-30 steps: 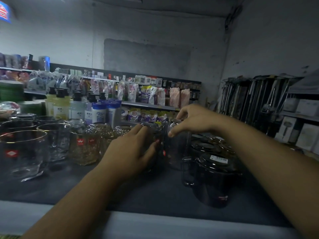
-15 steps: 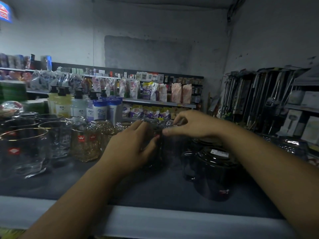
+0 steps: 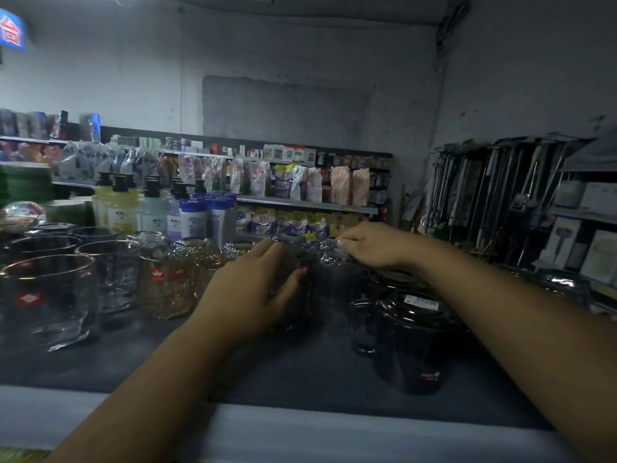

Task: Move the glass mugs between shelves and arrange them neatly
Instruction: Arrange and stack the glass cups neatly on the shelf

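Two dark glass mugs stand side by side in the middle of the dark shelf (image 3: 300, 372). My left hand (image 3: 248, 290) wraps round the left mug (image 3: 297, 295), thumb on its near side. My right hand (image 3: 374, 243) reaches over the right mug (image 3: 337, 289) and pinches its rim with curled fingers. A dark glass mug with a barcode sticker (image 3: 412, 342) stands in front on the right, apart from both hands. Clear mugs with red labels (image 3: 50, 295) and amber textured glasses (image 3: 167, 282) line the left side.
Pump bottles (image 3: 117, 208) and blue-capped bottles (image 3: 207, 215) stand behind the glasses. More dark glassware (image 3: 561, 285) sits at the far right. A pale shelf edge (image 3: 300, 436) runs along the front. Hanging utensils (image 3: 494, 195) fill the right wall.
My right hand has sunk a little and closed on the right mug's rim. The left hand keeps its hold on the left mug. The view tilted slightly.
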### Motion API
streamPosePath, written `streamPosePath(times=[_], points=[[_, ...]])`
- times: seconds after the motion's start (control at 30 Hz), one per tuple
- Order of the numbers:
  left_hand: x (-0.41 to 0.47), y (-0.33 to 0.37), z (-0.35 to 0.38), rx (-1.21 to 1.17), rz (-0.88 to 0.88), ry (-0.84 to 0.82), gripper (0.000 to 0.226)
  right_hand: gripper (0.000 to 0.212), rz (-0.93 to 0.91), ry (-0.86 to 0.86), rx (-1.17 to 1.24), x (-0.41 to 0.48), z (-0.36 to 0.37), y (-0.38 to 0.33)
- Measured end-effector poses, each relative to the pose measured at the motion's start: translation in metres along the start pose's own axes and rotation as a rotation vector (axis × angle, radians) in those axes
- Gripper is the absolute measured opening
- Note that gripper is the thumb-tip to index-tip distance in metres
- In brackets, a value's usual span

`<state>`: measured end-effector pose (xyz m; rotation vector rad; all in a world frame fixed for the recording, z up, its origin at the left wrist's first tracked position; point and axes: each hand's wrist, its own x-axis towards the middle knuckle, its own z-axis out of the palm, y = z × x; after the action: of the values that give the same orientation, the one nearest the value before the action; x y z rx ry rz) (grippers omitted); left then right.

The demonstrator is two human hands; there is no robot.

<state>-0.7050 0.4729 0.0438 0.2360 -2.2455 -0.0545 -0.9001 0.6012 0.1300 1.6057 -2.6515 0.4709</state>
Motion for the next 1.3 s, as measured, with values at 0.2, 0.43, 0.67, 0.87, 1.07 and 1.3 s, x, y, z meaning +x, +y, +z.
streamPosePath(times=[0.2,0.43,0.67,0.87,1.07,1.3], points=[[0.007,0.007,-0.008,-0.097,0.040,-0.018,0.027,0.040,-0.004,0.052,-0.019,-0.015,0.001,-0.008],[0.003,0.020,-0.059,-0.240,-0.083,0.139,0.028,0.022,-0.187,0.357,0.306,-0.071,-0.003,-0.045],[-0.012,0.036,-0.074,-1.080,-0.397,0.385,0.028,0.064,0.021,0.188,1.032,-0.075,0.010,-0.090],[-0.024,0.031,-0.067,-1.232,-0.520,0.233,0.038,0.040,-0.103,0.191,1.245,-0.076,0.009,-0.104],[-0.038,-0.023,-0.071,0.024,-0.154,0.151,0.029,0.049,0.002,0.345,0.534,-0.072,-0.006,-0.091],[-0.034,-0.031,-0.056,0.217,-0.142,-0.055,0.037,0.059,0.115,0.266,0.176,-0.029,-0.001,-0.103]])
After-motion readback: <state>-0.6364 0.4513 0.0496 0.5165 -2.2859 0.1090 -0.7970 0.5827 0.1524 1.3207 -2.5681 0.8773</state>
